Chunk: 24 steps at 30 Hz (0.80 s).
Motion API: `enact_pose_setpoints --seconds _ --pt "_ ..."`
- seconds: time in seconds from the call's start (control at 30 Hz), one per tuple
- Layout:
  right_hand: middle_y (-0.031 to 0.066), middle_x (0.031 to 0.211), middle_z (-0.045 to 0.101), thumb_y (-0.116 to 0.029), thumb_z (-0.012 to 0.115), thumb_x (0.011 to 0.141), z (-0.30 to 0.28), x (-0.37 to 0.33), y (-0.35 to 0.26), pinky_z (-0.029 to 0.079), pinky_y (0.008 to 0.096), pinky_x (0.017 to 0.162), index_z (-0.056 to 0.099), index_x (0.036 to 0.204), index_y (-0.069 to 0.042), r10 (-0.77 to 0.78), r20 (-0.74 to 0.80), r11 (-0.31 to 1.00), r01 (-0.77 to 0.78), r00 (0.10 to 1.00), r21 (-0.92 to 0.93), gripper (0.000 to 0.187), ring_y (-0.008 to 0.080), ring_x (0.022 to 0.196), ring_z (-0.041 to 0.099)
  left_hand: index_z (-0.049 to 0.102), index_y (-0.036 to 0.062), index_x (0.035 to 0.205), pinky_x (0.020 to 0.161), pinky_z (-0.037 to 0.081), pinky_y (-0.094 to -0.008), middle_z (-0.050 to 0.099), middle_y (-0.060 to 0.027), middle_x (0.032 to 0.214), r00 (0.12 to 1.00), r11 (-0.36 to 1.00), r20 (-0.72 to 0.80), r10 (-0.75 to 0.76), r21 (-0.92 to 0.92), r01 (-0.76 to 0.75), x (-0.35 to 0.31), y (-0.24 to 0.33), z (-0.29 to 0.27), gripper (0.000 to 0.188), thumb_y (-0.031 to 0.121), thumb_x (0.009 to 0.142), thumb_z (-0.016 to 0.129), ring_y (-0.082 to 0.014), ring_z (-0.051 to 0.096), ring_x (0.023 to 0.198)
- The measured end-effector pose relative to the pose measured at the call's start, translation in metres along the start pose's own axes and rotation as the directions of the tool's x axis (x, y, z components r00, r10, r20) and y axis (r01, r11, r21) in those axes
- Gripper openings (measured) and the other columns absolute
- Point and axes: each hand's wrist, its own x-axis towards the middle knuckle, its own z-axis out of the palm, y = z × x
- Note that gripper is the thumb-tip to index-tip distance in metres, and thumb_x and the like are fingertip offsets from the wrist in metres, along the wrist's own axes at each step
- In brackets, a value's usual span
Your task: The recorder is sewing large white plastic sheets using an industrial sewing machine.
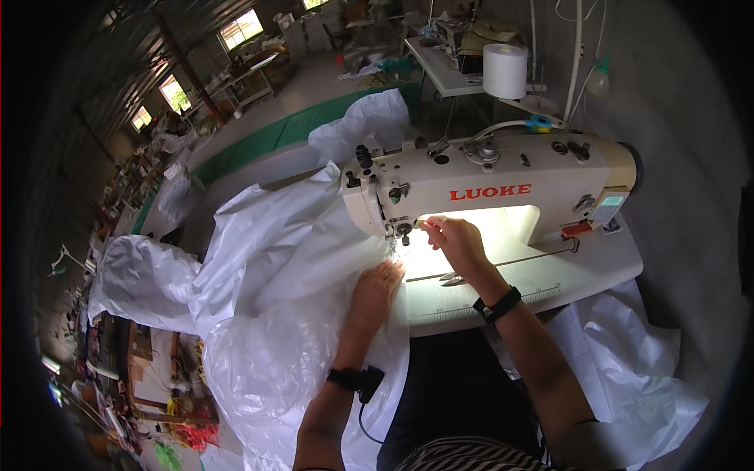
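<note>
A white sewing machine (503, 169) stands in front of me, its lamp lighting the bed under the arm. Thin, shiny white sheeting (275, 259) spreads over the left of the machine and hangs down toward me. My left hand (378, 289) lies flat on the sheeting, its fingertips close to the needle area. Just right of the machine's head, my right hand (459, 245) is raised with thumb and fingers pinched together; what is between them is too small to make out. Thread snips (453, 279) rest on the bed below the right hand.
A large white thread cone (504, 71) stands behind the machine. More white sheeting (628, 369) hangs at the lower right. A small red object (576, 229) sits on the bed's right side. A green-covered edge (259, 141) runs beyond the sheeting, and cluttered shelves (157, 369) stand left.
</note>
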Motion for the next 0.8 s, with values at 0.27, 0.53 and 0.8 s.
enact_pose_setpoints --seconds 0.27,0.53,0.8 --pt "0.0075 0.062 0.066 -0.032 0.060 0.100 0.004 0.000 0.005 0.052 0.0354 0.059 0.071 0.099 -0.007 -0.046 -0.098 0.998 0.041 0.994 -0.052 0.028 0.0226 0.059 0.067 0.067 0.0083 0.127 0.110 0.042 -0.0416 0.064 -0.0083 0.136 1.000 1.000 0.015 0.015 0.003 -0.016 -0.017 0.010 -0.007 0.039 0.003 0.092 0.051 -0.0264 0.055 0.133" --pt "0.0086 0.061 0.065 -0.029 0.060 0.100 0.005 -0.074 -0.005 0.052 0.0386 0.056 0.064 0.079 -0.006 -0.070 0.012 0.998 0.070 0.997 0.007 0.032 0.0268 0.056 0.067 0.067 0.0079 0.125 0.111 0.042 -0.0420 0.064 -0.0099 0.136 0.999 0.995 0.028 0.035 -0.090 -0.032 -0.021 0.024 -0.033 0.042 -0.004 0.089 0.050 -0.0284 0.055 0.132" --pt "0.0135 0.099 0.074 -0.046 0.066 0.095 0.062 -0.220 -0.006 0.055 0.0362 0.083 0.066 0.120 -0.003 0.163 0.658 0.940 -0.319 0.735 0.124 0.049 0.0256 0.097 0.071 0.068 0.0100 0.122 0.084 0.057 -0.0397 0.072 -0.0130 0.113 0.920 0.807 0.374 -0.116 -0.505 0.307 -0.158 0.086 -0.089 0.039 -0.001 0.085 0.065 -0.0336 0.071 0.098"
